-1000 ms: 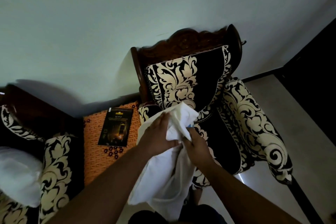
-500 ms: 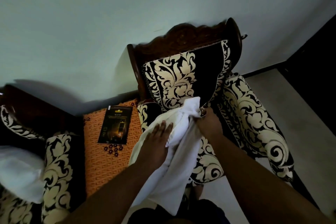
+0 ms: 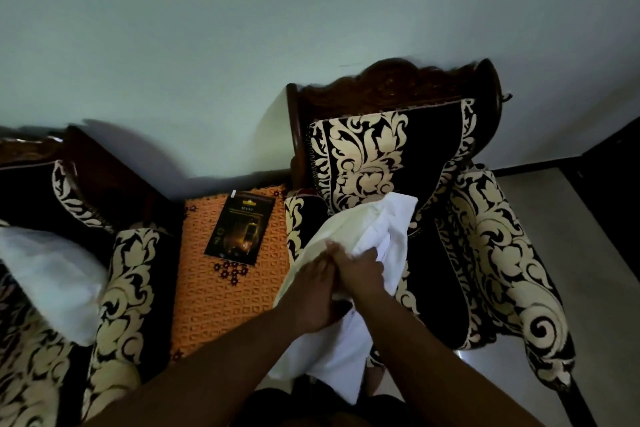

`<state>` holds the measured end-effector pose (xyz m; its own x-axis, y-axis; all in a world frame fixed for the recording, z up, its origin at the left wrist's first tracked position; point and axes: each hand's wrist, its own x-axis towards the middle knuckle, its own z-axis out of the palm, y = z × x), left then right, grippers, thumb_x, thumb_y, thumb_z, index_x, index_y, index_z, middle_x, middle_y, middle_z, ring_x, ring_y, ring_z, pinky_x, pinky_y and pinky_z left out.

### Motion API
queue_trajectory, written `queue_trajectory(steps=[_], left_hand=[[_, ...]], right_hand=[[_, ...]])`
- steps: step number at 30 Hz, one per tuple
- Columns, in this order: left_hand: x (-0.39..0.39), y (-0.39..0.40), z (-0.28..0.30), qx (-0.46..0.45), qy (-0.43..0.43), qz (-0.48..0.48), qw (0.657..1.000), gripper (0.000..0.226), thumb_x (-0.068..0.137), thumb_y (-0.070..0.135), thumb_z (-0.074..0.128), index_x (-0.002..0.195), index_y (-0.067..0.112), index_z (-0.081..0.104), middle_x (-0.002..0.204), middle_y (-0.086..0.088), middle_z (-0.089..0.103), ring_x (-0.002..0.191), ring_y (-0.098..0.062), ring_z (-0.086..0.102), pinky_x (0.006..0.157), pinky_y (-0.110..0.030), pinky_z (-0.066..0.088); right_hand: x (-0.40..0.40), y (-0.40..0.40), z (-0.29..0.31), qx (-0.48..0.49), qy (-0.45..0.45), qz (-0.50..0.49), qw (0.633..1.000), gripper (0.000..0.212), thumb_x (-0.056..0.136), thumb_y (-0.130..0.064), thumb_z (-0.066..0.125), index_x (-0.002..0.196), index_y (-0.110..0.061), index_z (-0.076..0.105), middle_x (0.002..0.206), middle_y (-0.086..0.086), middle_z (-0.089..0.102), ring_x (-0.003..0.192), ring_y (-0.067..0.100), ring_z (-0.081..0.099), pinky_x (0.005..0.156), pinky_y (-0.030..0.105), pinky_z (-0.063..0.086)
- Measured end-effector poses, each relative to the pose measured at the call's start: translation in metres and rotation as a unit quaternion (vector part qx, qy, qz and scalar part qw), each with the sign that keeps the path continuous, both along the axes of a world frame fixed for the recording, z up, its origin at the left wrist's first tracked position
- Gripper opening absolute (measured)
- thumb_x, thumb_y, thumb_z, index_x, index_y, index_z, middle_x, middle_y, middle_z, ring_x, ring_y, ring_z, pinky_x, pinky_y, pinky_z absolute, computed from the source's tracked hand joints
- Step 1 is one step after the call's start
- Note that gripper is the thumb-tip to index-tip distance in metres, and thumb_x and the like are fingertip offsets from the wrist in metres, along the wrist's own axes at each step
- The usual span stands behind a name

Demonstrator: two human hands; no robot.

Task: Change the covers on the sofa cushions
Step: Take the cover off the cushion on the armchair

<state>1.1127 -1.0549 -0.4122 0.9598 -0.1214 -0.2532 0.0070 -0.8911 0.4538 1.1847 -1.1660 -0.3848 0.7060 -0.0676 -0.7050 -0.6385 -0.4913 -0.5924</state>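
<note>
Nearest, in the lower middle of the frame, both forearms reach up to a white cushion [image 3: 360, 246] held in front of the armchair [image 3: 491, 253]. The left hand [image 3: 311, 291] lies on the cushion's left face with the fingers fairly straight, pressing rather than gripping. The right hand [image 3: 360, 270] is just beside it, touching it, with fingers curled into a fold of the white cloth, so it seems to be pinching the fabric. Whether that cloth is a cover or the bare inner is hard to tell.

The step looks like working the white fabric along the cushion. To do it well, I would keep the left palm flat as an anchor and let the right draw the cloth in short pulls, corner by corner, so nothing bunches or strains a seam.

Further off, left of centre, an orange woven mat [image 3: 228, 288] carries a dark booklet [image 3: 239, 227]. At the far left another white cushion [image 3: 52, 281] rests on a second patterned seat [image 3: 128, 288], likely waiting its turn
</note>
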Motion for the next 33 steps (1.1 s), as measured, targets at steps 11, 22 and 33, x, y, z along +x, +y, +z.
queue_trajectory(steps=[11,22,33], left_hand=[[0.004,0.053,0.026,-0.282,-0.043,0.301,0.91,0.051,0.093,0.055,0.057,0.138,0.033,0.051,0.136,0.009,0.049,0.115,-0.01,0.056,0.091,-0.036,0.056],[0.06,0.162,0.084,-0.498,-0.06,0.527,0.686,0.067,0.08,0.079,0.055,0.132,0.037,0.061,0.129,0.007,0.066,0.117,-0.024,0.061,0.1,-0.049,0.048],[0.057,0.163,0.114,-0.358,-0.153,0.603,0.696,0.061,0.089,0.065,0.052,0.124,0.016,0.064,0.117,-0.004,0.066,0.107,-0.03,0.062,0.1,-0.044,0.049]], right_hand=[[0.022,-0.044,0.006,-0.057,-0.241,0.093,0.964,0.028,0.097,-0.039,0.061,0.076,-0.02,0.059,0.072,-0.004,0.065,0.074,0.018,0.064,0.062,0.031,0.045],[0.041,-0.056,0.108,0.265,-0.247,0.106,0.926,0.027,0.095,-0.026,0.068,0.121,-0.017,0.07,0.119,0.008,0.073,0.113,0.029,0.068,0.101,0.055,0.052],[0.033,-0.028,0.119,0.156,-0.354,-0.005,0.922,0.038,0.096,-0.036,0.066,0.133,-0.032,0.058,0.115,-0.016,0.069,0.108,0.001,0.064,0.098,0.039,0.054]])
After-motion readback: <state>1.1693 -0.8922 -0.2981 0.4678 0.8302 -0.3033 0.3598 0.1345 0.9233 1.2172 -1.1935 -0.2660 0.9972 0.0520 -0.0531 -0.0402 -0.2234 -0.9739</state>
